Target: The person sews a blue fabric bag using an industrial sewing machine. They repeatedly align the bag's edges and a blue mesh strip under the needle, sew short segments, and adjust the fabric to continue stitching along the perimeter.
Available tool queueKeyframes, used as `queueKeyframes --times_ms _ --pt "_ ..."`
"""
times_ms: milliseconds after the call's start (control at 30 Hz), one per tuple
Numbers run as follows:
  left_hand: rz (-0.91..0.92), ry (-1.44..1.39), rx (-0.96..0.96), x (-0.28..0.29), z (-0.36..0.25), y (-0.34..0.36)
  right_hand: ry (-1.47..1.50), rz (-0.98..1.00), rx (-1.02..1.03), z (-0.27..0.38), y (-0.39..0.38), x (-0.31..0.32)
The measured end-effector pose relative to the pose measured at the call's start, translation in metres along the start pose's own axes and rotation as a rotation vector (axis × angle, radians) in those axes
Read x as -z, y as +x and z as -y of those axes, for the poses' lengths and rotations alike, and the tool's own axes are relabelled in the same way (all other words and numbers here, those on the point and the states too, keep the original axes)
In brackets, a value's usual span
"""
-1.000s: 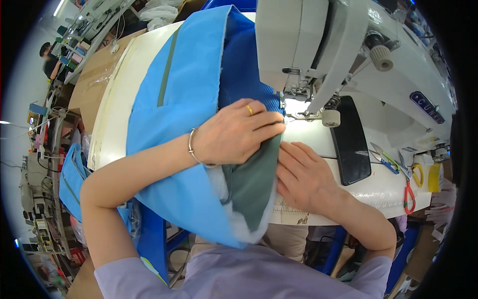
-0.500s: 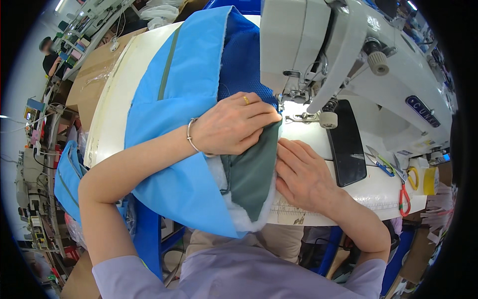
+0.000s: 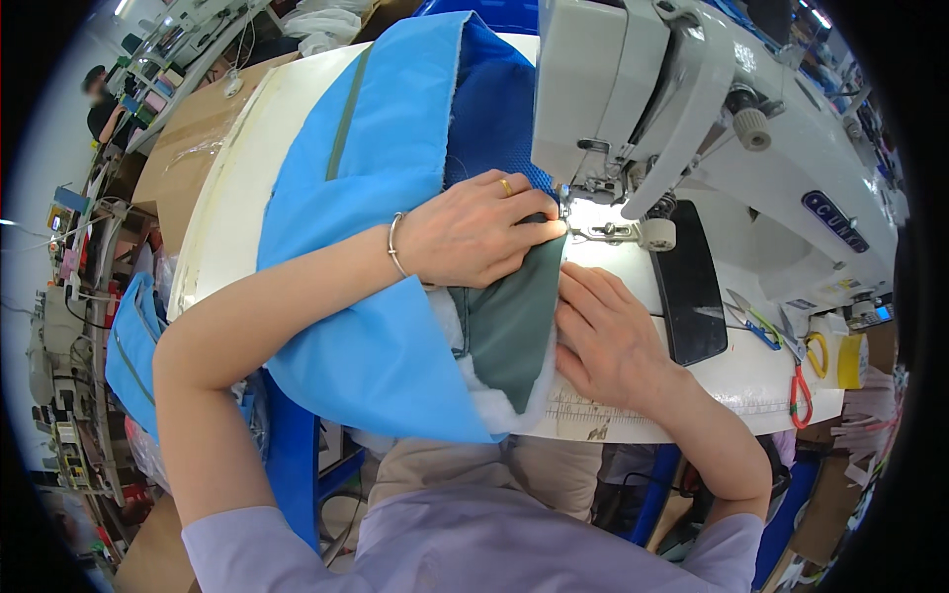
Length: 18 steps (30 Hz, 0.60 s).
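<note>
A padded sewing piece of light blue cloth with a dark green panel lies under the head of a white sewing machine. White wadding shows at its near edge, blue mesh at its far part. My left hand, with ring and bracelet, is closed on the green panel, fingertips bent close to the lit presser foot. Along the panel's right edge, my right hand is closed on the cloth, its fingers close together; what lies under the fingertips is hidden.
Right of the needle lies a black flat slab. Beyond it are red-handled scissors, blue-green snips and a yellow tape roll. Another blue piece hangs at left. A person is far off at upper left.
The cloth and both my hands have shifted slightly; the piece's near edge has moved away from me, toward the machine. My left fingertips stay close by the presser foot.
</note>
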State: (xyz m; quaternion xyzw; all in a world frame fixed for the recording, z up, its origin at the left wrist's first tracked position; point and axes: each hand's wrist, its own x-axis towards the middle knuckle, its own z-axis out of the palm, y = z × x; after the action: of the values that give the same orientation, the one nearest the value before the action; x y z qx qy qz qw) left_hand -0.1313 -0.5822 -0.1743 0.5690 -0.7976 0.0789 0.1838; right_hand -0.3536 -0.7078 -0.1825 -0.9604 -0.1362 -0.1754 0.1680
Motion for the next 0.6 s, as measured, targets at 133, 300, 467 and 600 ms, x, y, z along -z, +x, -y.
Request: queueKeyframes --times_ms 133,300,467,600 --pt "-0.005 0.017 -0.016 -0.0026 0.0029 0.0006 -0.003 0.01 -0.01 -0.0014 -0.0003 0.0001" --pt "-0.023 0.023 -0.051 -0.0042 0.0077 0.001 0.004 0.009 -0.017 -0.003 -0.0007 -0.0009" --pt "-0.021 0.002 -0.051 -0.0033 0.0071 -0.0002 0.01 0.021 -0.024 -0.0026 -0.001 -0.0009" --pt "-0.01 0.003 -0.053 -0.0014 0.0087 -0.0011 0.004 0.022 -0.008 -0.0015 0.0006 -0.0001"
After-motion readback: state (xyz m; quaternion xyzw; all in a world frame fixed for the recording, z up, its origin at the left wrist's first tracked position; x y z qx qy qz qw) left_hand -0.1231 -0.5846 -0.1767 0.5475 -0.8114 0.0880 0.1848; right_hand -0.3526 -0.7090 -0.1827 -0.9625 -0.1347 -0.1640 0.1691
